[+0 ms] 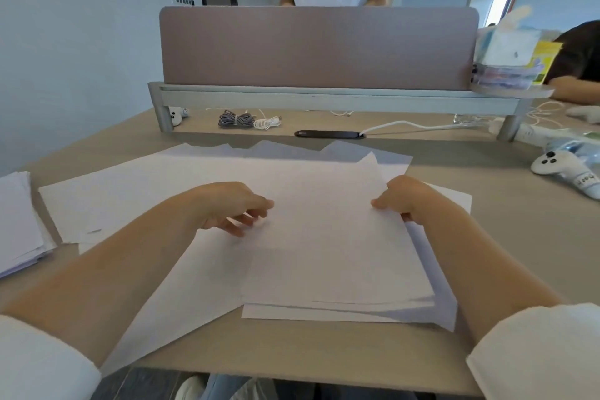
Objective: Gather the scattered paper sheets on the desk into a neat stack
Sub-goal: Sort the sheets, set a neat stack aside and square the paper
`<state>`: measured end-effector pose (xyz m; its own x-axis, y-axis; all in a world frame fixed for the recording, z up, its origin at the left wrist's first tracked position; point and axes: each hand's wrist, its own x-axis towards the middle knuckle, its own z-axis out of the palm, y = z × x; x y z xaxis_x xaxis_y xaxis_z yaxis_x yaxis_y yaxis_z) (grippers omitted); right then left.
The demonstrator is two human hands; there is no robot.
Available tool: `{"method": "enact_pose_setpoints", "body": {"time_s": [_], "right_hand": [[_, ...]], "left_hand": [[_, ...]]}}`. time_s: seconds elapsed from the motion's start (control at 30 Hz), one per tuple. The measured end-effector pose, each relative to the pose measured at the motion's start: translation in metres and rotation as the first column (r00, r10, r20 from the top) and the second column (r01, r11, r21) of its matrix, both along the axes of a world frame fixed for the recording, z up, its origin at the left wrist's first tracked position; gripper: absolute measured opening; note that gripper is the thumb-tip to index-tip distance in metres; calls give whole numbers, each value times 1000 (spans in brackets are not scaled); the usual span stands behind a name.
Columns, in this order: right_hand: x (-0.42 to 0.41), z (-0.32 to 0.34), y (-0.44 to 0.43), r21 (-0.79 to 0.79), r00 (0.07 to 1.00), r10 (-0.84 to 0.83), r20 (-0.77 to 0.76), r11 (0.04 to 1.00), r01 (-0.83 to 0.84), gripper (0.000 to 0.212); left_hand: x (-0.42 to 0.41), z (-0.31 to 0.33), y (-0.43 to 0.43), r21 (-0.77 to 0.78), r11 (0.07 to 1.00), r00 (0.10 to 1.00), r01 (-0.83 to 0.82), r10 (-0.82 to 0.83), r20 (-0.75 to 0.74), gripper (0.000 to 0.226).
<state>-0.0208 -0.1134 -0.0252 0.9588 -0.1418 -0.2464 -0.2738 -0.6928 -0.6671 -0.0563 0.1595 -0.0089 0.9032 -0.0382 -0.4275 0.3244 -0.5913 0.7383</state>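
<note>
Several white paper sheets (324,237) lie overlapped and fanned out on the tan desk (487,221) in front of me. My right hand (406,198) pinches the right edge of the topmost sheets, thumb on top and fingers underneath. My left hand (233,208) hovers over the middle of the spread with its fingers loosely curled, holding nothing. More sheets (113,198) stretch out to the left under my left forearm. A separate pile of paper (16,224) sits at the desk's left edge.
A grey-pink partition (318,45) on a metal rail closes the desk's far side, with a person standing behind it. Bundled cables (246,120) and a black bar (328,134) lie beneath it. A white plush toy (565,166) lies at the right.
</note>
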Motion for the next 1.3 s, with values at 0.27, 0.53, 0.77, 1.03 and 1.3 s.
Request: {"method": "enact_pose_setpoints", "body": {"time_s": [0.27, 0.53, 0.77, 1.03, 1.3], "right_hand": [[-2, -6, 6, 30, 997, -44, 65, 999, 42, 13], [-3, -3, 3, 328, 996, -75, -56, 940, 89, 30], [-10, 4, 4, 486, 997, -74, -23, 871, 75, 33], [-7, -1, -11, 446, 992, -114, -57, 886, 127, 33], [-18, 3, -66, 292, 941, -335, 51, 906, 307, 24]], "left_hand": [[-13, -7, -4, -283, 934, 976, -219, 210, -64, 33], [-13, -12, -8, -293, 924, 969, -246, 229, -92, 17], [-14, -13, -24, -150, 985, 996, -90, 91, 2, 33], [1, -12, -42, -303, 950, 990, -81, 113, 89, 49], [24, -9, -68, 174, 968, 967, 179, -205, 148, 31]]}}
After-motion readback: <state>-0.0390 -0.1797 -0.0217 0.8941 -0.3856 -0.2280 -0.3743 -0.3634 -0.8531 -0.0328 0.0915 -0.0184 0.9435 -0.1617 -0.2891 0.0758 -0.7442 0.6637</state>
